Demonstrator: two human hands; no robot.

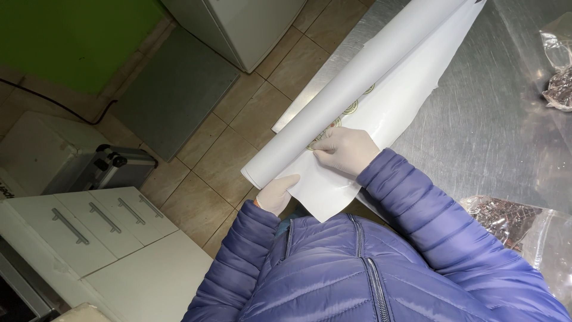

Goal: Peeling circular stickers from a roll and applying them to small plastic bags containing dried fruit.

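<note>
Puffy blue jacket sleeves (417,238) are filling the bottom of the head view, nearest the camera, with the zip running down the middle. Both hands are wearing pale gloves. The left hand (277,192) is reaching under the near end of a long white paper roll (351,89), its fingers (290,180) curling up and touching the roll's open end and the loose sheet just below it. The right hand (347,150) is lying on top of the unrolled glossy sheet (381,119), fingers (323,154) drawn close together and pinching at the sheet right beside the roll, where round printed stickers (351,108) are peeking out from under the roll.

The roll is lying diagonally, from the near edge of the steel bench (494,113) up toward the top of the view, with its near end hanging out past the bench edge over the tiled floor (220,149). The sheet's near corner is drooping over the jacket.

Clear bags of dark contents (506,217) are sitting on the bench to the right, one near the right sleeve and another (560,89) at the far right edge. White drawers with bar handles (101,220) are standing at lower left, with a grey case (119,164) on the floor behind them.
</note>
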